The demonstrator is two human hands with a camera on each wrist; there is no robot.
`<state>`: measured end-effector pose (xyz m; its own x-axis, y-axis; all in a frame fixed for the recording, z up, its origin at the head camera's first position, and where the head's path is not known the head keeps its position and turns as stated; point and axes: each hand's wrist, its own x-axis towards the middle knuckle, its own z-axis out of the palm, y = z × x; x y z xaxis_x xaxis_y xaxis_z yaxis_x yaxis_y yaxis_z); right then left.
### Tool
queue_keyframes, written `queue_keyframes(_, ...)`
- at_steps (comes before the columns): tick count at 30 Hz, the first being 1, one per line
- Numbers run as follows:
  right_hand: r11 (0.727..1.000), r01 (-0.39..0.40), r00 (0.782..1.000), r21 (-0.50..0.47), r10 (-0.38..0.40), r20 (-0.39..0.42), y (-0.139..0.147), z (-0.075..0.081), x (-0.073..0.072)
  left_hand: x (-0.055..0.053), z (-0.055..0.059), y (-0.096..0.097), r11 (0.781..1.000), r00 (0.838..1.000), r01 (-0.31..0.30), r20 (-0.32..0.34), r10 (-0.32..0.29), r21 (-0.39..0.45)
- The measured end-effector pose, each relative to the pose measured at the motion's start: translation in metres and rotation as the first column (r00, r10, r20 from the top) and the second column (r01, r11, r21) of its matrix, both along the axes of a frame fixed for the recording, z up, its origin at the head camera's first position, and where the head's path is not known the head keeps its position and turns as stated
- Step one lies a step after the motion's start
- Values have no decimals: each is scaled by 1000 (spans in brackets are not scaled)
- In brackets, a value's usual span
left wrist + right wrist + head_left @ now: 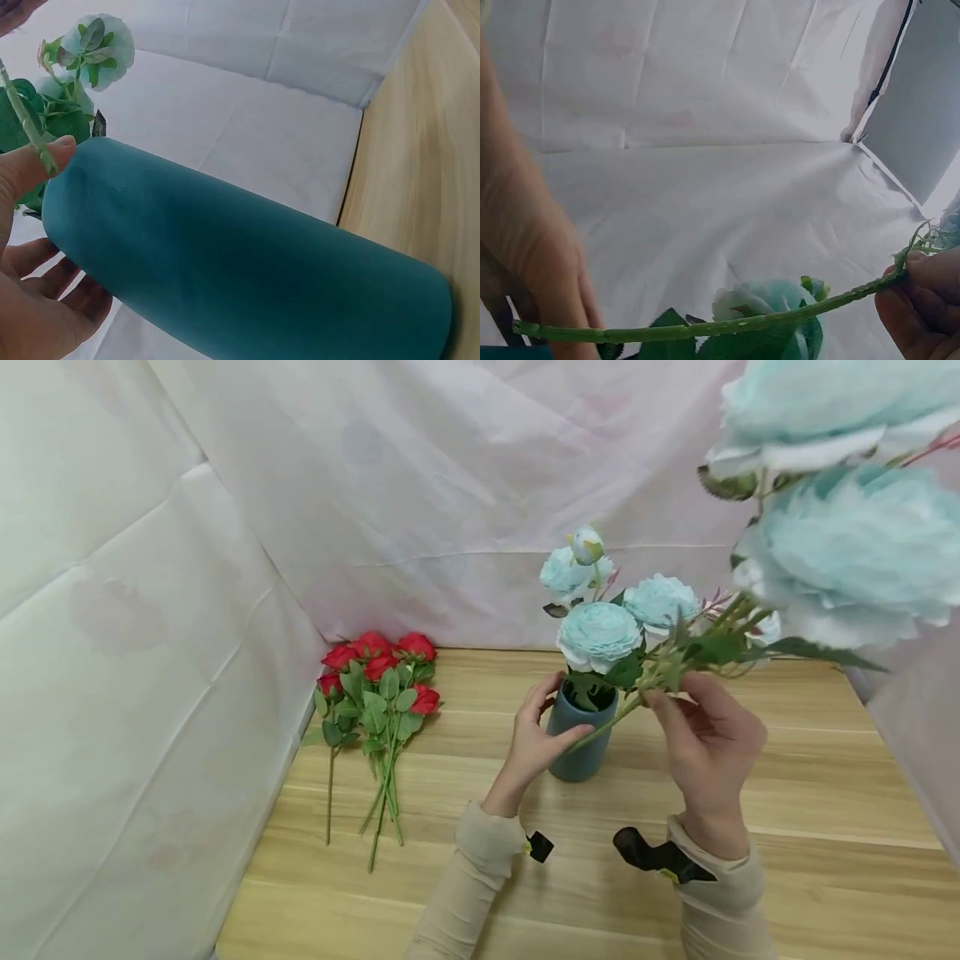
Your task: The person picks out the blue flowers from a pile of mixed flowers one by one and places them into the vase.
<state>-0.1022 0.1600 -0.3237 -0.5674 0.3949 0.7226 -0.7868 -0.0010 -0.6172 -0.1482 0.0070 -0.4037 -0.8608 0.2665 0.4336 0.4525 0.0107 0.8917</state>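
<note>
A blue-green vase (579, 758) stands upright on the wooden table, holding light-blue artificial flowers (598, 633). My left hand (531, 745) grips the vase near its rim; in the left wrist view the thumb lies on one side and the fingers on the other. With thumb and fingers, my right hand (716, 747) pinches the green stem (727, 327) of another light-blue artificial flower spray (862, 552). That spray leans up to the right, its large blooms close to the head camera. The stem's lower end crosses in front of the vase, by the left thumb, outside the opening.
Several red artificial roses (378, 667) with green stems lie on the table (315, 893) to the left. White fabric walls (450, 485) enclose the table at the back and sides. Black straps are on both wrists.
</note>
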Motion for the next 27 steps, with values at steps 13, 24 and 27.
queue_keyframes(13, 983, 33, 992, -178, -55, -117, 9, 40, -10, -4, 0, -1, 1000, 1000, -19, 21, 18, 8)
queue_keyframes(24, 991, 36, 996, -128, -46, -82, 7, 38, -21, -3, 1, -1, 1000, 999, -23, 25, 23, -2)
queue_keyframes(27, 992, 113, 993, -58, -115, -40, 6, 33, -22, -3, 0, -1, 1000, 1000, -17, 18, 17, 0)
